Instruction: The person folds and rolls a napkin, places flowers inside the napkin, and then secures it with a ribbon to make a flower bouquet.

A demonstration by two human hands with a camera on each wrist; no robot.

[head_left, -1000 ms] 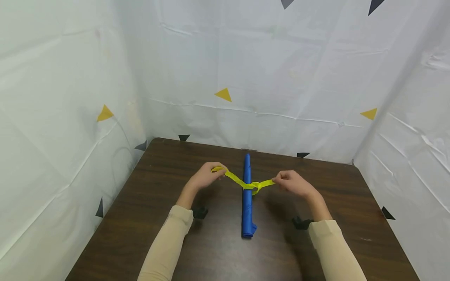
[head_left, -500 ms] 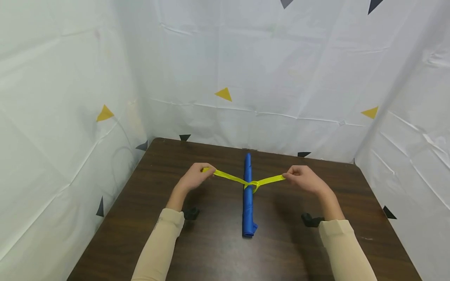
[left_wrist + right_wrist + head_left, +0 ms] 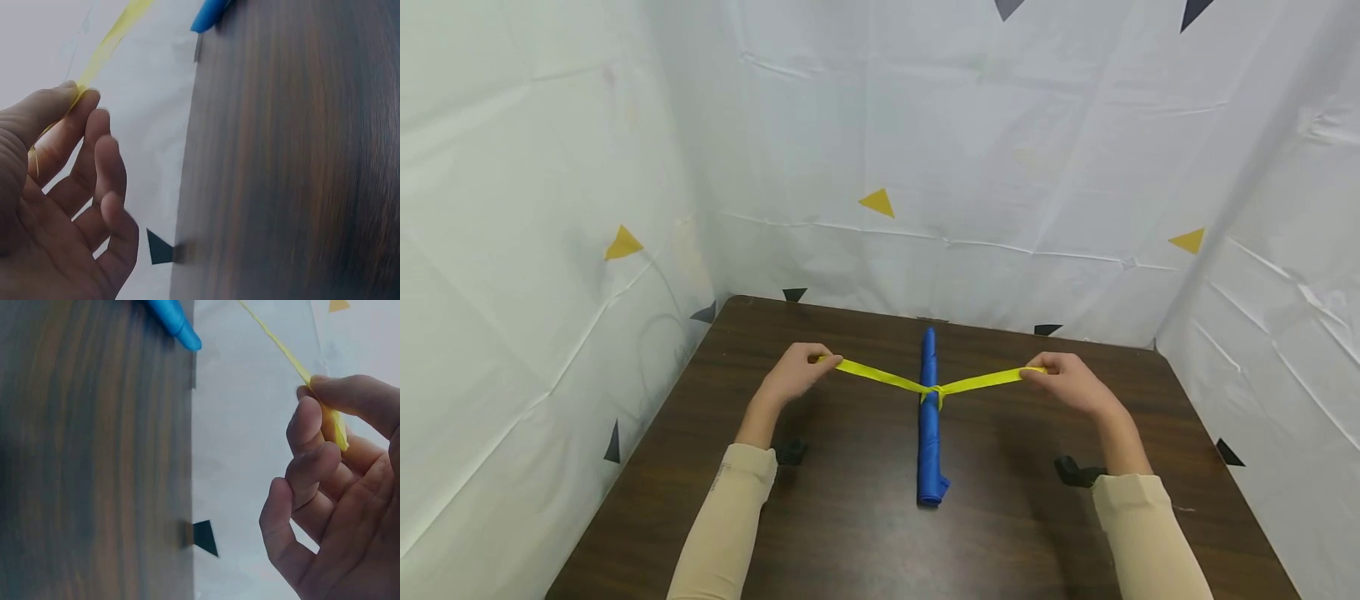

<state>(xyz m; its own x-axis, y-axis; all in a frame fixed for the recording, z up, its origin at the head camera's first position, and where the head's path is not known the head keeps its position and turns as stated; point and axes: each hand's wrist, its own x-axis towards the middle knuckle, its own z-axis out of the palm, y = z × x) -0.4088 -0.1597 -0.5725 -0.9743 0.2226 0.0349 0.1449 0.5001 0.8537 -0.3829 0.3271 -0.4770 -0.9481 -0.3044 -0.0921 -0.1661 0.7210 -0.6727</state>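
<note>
A rolled blue cloth (image 3: pixel 928 425) lies lengthwise on the dark wooden table (image 3: pixel 850 517). A yellow ribbon (image 3: pixel 880 377) is knotted around its upper part and runs taut to both sides. My left hand (image 3: pixel 797 371) pinches the ribbon's left end between thumb and forefinger. My right hand (image 3: pixel 1063 379) pinches the right end the same way. In the left wrist view the left hand (image 3: pixel 62 206) holds the ribbon (image 3: pixel 106 47) at its fingertips, with the cloth's tip (image 3: pixel 209 14) beyond. The right wrist view shows the right hand (image 3: pixel 337 487) pinching the ribbon (image 3: pixel 294 362) near the blue cloth's tip (image 3: pixel 178 326).
White sheeting with yellow and black triangle marks (image 3: pixel 877 202) walls the table on three sides. Small black triangles (image 3: pixel 793 293) sit along the table's far edge. A black wrist-camera mount (image 3: pixel 1078 472) shows at each forearm.
Both hands have moved apart, left going left and right going right. The ribbon's loop around the blue cloth has drawn down into a small tight knot.
</note>
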